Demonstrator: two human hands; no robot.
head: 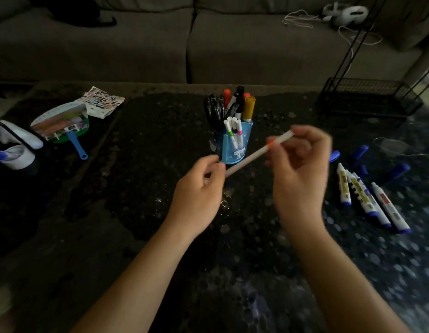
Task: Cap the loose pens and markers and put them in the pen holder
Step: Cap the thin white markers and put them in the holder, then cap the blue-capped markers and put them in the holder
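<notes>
Pen [254, 153] in left hand [199, 188] and right hand [302, 174]; labels on markers [367, 200] blurred

**A pen [251, 156] held over a dark table [136, 152]**

Our left hand [199, 188] pinches its lower end; our blurred right hand [302, 169] pinches the orange-banded upper end. Behind stands a blue holder [235, 145] full of pens. Three markers [344, 188] and loose blue caps [359, 151] lie to the right.

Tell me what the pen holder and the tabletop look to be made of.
Pen holder: likely plastic, smooth blue panels with a printed cartoon. Tabletop: probably polished stone or a stone-look surface, dark with pale speckles and glints of reflected light.
</notes>
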